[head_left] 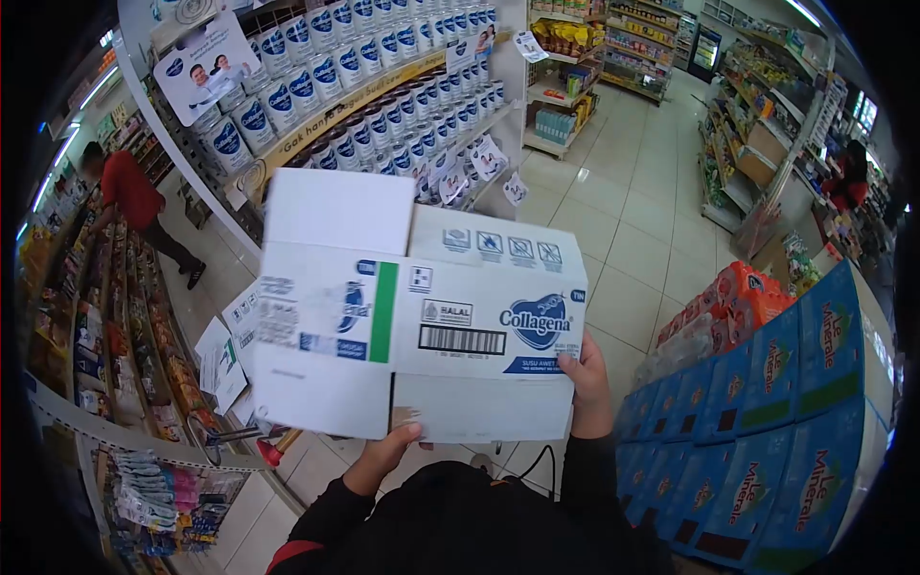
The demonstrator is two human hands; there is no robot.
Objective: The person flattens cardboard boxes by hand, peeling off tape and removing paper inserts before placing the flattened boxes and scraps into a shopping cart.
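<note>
A flattened white cardboard box (450, 287), printed with "Collagena", a barcode and a green stripe, is spread out in front of me. My left hand (385, 454) grips its lower edge, thumb on the near face and fingers mostly hidden behind. At the right edge, beside the blue logo, my right hand (588, 383) is closed on the same box, with the thumb in front. More flattened cardboard (222, 359) shows behind the box's left side; what supports it is hidden.
Shelves of white and blue cans (364, 57) stand ahead. Blue Le Minerale cartons (757, 422) and red-topped bottle packs (733, 302) are stacked at right. Snack shelves (125, 316) line the left, where a person in red (134, 192) leans in. A tiled aisle (623, 182) runs ahead.
</note>
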